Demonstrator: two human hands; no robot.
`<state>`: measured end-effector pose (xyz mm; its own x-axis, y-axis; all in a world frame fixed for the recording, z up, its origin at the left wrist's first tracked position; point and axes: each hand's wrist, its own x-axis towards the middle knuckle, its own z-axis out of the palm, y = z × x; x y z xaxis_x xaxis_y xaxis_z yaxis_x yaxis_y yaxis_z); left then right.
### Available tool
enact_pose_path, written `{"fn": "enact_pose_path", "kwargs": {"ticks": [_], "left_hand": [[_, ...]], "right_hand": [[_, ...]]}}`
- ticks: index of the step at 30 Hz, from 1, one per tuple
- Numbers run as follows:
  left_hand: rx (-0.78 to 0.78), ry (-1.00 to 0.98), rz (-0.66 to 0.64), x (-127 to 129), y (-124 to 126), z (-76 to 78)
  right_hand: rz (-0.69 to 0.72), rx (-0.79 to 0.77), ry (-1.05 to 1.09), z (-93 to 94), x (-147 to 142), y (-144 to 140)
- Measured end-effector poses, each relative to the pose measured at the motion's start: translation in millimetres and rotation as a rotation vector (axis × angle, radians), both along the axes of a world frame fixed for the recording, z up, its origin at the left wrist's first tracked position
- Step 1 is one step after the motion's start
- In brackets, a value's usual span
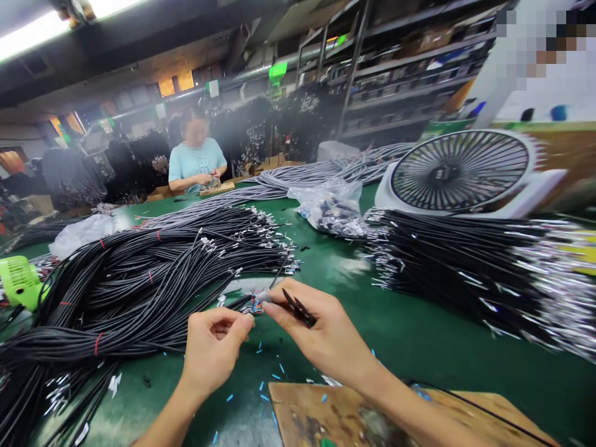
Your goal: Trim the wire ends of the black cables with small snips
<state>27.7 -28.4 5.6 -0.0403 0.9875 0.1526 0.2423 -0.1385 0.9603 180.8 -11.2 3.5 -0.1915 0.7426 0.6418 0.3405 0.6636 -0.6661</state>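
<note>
My left hand (pixel 212 347) pinches the end of a black cable (pixel 235 304) whose coloured inner wires (pixel 254 305) stick out between my two hands. My right hand (pixel 321 335) grips black tweezers (pixel 298 308) and touches those wire ends with its fingertips. Both hands hover just above the green table (pixel 419 335), in front of a wooden board (pixel 307 416). Small blue insulation scraps (pixel 274 375) lie scattered on the table under my hands.
A large heap of black cables (pixel 130 279) fills the left; another bundle (pixel 465 273) lies at right. A white fan (pixel 460 171) and a plastic bag of parts (pixel 330 208) stand behind. A green fan (pixel 18 282) sits far left. A person in a light-blue shirt (pixel 195 162) works opposite.
</note>
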Motion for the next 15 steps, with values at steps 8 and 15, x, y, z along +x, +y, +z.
{"fn": "enact_pose_path", "kwargs": {"ticks": [8, 15], "left_hand": [[0.125, -0.009, 0.018, 1.3, -0.2, -2.9], [0.222, 0.077, 0.077, -0.4, -0.1, -9.7]], "right_hand": [[-0.015, -0.047, -0.016, 3.6, -1.5, -2.0], [0.019, -0.156, 0.013, 5.6, -2.3, -2.6]]}}
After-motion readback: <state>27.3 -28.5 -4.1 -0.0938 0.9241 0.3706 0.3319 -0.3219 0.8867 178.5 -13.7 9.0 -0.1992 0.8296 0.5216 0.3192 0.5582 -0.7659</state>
